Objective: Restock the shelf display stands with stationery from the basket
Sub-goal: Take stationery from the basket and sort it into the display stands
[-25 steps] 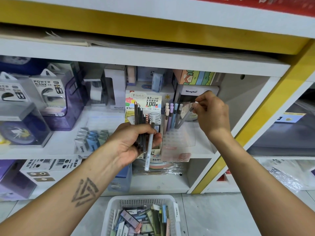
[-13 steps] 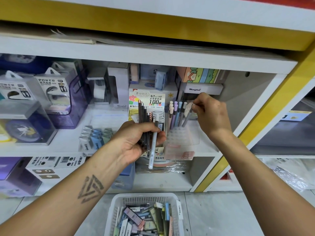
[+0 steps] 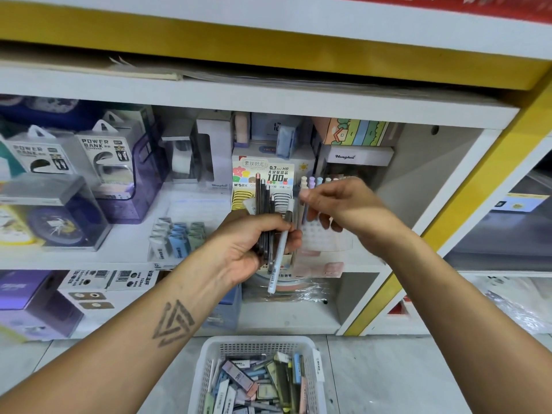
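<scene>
The left hand (image 3: 251,246) grips a bundle of pens (image 3: 270,222) before the shelf's clear pen stand (image 3: 324,234) — partly filled, I judge — while the right hand (image 3: 337,209), fingers loosely curled, reaches toward them holding nothing I can make out, and the basket (image 3: 209,366) on the floor is far from emptied.

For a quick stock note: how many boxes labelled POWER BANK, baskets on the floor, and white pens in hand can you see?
POWER BANK boxes: 2
Basket on the floor: 1
White pen, gripped in the left hand with darker pens: 1
Total: 4
</scene>
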A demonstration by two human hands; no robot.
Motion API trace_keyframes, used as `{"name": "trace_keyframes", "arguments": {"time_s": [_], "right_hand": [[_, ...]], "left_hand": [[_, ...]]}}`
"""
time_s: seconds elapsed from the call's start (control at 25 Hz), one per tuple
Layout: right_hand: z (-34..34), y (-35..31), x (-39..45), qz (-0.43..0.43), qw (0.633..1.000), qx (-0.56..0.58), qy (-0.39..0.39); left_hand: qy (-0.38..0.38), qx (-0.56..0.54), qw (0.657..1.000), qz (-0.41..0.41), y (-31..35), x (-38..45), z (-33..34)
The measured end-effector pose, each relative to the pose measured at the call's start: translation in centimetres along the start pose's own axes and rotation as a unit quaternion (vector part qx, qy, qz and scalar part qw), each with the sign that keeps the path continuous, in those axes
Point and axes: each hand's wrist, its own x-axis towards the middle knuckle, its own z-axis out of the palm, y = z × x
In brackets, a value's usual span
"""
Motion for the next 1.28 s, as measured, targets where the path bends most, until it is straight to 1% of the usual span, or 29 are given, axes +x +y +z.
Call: {"name": "trace_keyframes", "arguments": {"time_s": [0.04, 0.08, 0.16, 0.24, 0.28, 0.32, 0.36, 0.4, 0.48, 0.52, 0.6, 0.72, 0.96, 1.16, 1.28], "right_hand": [[0.5, -0.2, -0.2, 0.013, 0.999, 0.013, -0.029], [1.1, -0.2, -0.3, 0.02, 0.999, 0.031, -0.039], [1.7, -0.3, -0.3, 0.038, 0.995, 0.084, -0.025], [1.3, -0.6, -0.1, 0.044, 0.979, 0.197, 0.013], [0.6, -0.7, 0.0, 0.031, 0.965, 0.255, 0.051], [-0.5, -0.7, 0.2, 0.006, 0.955, 0.276, 0.106], [-1.7, -0.8, 0.2, -0.026, 0.953, 0.252, 0.164], [-2.7, -0.6, 0.3, -0.059, 0.954, 0.202, 0.212], [-3.9, 0.1, 0.2, -0.103, 0.957, 0.077, 0.262], [-4.1, 0.7, 0.2, -0.113, 0.957, 0.009, 0.266], [-3.8, 1.9, 0.2, -0.117, 0.955, -0.108, 0.249], [-2.9, 3.5, 0.7, -0.123, 0.943, -0.221, 0.218], [-2.4, 4.1, 1.7, -0.136, 0.935, -0.248, 0.215], [-1.8, 3.9, 1.4, -0.17, 0.937, -0.261, 0.157], [-2.1, 4.1, 1.9, -0.155, 0.921, -0.302, 0.191]], "left_hand": [[-0.003, 0.002, 1.0, 0.004, 0.0, -0.1, 0.2], [-0.009, 0.005, 1.0, 0.01, 0.0, -0.1, 0.3], [-0.021, -0.001, 1.0, 0.014, 0.0, -0.3, 0.5], [-0.032, -0.029, 0.999, 0.005, 0.0, -0.3, 0.7], [-0.034, -0.043, 0.999, -0.001, 0.0, -0.4, 0.7], [-0.029, -0.048, 0.998, -0.005, 0.1, -0.3, 0.6], [-0.021, -0.047, 0.999, -0.007, 0.1, -0.3, 0.6], [-0.014, -0.042, 0.999, -0.007, 0.2, -0.2, 0.5], [-0.006, -0.035, 0.999, -0.008, 0.2, -0.1, 0.5], [-0.007, -0.032, 0.999, -0.01, 0.1, 0.0, 0.5], [-0.021, -0.024, 0.999, -0.015, 0.0, 0.0, 0.6], [-0.048, -0.018, 0.998, -0.027, -0.3, -0.2, 0.6], [-0.065, -0.032, 0.996, -0.047, -0.4, -0.2, 0.4], [-0.067, -0.046, 0.995, -0.062, -0.4, -0.3, 0.2], [-0.074, -0.041, 0.995, -0.06, -0.3, -0.3, 0.0]]}}
